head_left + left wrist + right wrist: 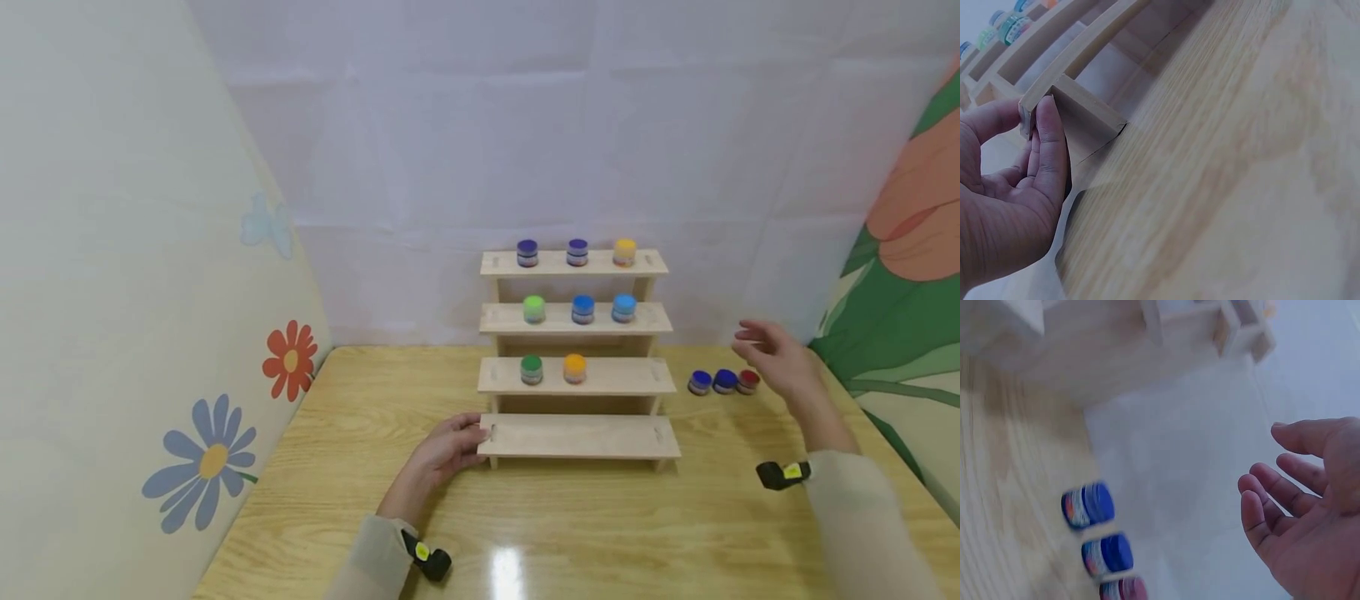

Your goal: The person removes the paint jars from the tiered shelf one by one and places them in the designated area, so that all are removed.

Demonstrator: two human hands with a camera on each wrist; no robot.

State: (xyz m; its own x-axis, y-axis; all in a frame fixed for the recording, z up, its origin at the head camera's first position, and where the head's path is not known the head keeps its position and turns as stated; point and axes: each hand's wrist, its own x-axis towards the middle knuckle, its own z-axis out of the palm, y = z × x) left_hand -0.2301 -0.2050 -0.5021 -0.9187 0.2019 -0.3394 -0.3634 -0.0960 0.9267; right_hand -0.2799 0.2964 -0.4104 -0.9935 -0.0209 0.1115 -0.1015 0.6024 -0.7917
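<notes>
A tiered wooden rack (577, 437) stands on the table, bearing small lidded paint jars on its upper three steps. My left hand (447, 448) grips the left end of the lowest step, thumb on one face and fingers beneath, as the left wrist view shows. In the air over the table's right side is my right hand (780, 360), its fingers loosely bent and holding nothing. Below and left of it sit two blue-lidded jars (700, 382) and a dark red-lidded jar (747, 382) in a row, apart from the hand.
On the third step down are a green jar (532, 369) and an orange-yellow jar (574, 368). Green and blue jars (582, 309) stand one step higher; purple and yellow jars (625, 252) are on top. A white cloth wall (420, 167) backs the table.
</notes>
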